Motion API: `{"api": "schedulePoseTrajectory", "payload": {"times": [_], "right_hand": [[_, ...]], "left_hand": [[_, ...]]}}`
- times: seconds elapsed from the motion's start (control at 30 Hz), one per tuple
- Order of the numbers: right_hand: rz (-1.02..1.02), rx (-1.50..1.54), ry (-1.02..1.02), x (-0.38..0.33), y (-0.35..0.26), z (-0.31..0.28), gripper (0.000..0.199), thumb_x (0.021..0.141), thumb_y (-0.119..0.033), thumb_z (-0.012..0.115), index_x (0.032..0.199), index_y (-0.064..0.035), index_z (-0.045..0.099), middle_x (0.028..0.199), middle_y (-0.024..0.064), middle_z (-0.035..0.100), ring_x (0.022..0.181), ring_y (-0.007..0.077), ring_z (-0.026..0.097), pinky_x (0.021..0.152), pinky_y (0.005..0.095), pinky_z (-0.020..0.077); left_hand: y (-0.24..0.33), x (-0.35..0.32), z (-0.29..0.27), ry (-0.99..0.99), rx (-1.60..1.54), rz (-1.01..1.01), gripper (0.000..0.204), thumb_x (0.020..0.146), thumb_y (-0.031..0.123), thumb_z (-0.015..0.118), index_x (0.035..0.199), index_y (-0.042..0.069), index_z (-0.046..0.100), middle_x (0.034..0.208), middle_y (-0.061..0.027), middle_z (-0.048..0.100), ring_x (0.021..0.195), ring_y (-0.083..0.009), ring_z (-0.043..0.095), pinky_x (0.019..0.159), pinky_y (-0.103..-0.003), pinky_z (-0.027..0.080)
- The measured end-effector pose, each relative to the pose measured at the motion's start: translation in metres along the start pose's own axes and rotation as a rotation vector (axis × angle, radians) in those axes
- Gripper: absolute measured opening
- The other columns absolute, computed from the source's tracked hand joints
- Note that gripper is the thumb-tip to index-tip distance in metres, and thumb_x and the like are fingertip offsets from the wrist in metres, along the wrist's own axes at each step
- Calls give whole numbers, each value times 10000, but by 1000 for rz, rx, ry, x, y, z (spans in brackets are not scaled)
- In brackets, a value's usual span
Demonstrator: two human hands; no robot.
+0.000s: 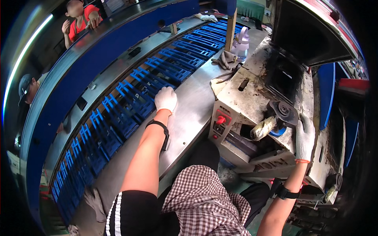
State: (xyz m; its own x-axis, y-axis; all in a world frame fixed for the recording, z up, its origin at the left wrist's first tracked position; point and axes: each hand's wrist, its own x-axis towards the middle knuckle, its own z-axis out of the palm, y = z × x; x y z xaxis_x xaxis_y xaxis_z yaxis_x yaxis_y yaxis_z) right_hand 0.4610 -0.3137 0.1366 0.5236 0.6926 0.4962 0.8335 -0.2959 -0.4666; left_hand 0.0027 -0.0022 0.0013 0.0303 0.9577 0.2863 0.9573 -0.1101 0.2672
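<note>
My left hand (165,99), in a white glove, rests knuckles up on the steel ledge (193,106) beside a conveyor of blue plastic racks (130,106); its fingers are curled and hold nothing I can see. In a white glove too, my right hand (304,137) lies flat against the side of a dirty cream machine (252,94), just right of a dark round wheel (284,112) and a worn cylindrical roller (263,128). A black band sits on each wrist.
A clear bottle with a pink cap (241,43), grey gloves (225,59) and a wooden post (231,25) stand beyond the machine. A red knob (221,119) is on its control panel. Two other people (80,17) are behind the blue conveyor wall.
</note>
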Motion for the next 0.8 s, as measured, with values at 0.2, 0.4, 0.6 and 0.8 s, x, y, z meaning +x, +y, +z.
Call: {"api": "schedulePoseTrajectory", "payload": {"times": [0.2,0.4,0.6,0.8], "right_hand": [[-9,20,-20,4,0,4,336,984,-189,614,1276,-40,691,1273,180,695,1218,338,634,1080,419,453],[-28,80,-37,7,10,7,355,995,-174,601,1295,1,673,1317,201,679,1253,335,624,1106,392,436],[21,254,-73,5,21,11,386,1023,-153,584,1343,60,621,1365,207,653,1292,290,601,1123,371,419],[4,340,-105,8,31,14,435,1079,-203,540,1422,64,557,1442,166,603,1329,230,553,1134,332,396]], "left_hand": [[-5,-11,-1,172,17,80,235,945,221,554,1088,130,716,1111,-140,686,1047,-342,664,906,-485,537],[7,-86,1,250,-141,265,328,915,271,629,1208,125,628,1206,-164,622,1137,-366,597,1003,-482,476],[-43,-185,-67,89,-436,119,511,847,232,710,1327,79,621,1339,-197,608,1280,-375,563,1121,-454,440],[-200,-266,-171,212,-49,-319,403,868,268,674,1218,71,698,1291,-176,663,1202,-384,610,1083,-449,469]]}}
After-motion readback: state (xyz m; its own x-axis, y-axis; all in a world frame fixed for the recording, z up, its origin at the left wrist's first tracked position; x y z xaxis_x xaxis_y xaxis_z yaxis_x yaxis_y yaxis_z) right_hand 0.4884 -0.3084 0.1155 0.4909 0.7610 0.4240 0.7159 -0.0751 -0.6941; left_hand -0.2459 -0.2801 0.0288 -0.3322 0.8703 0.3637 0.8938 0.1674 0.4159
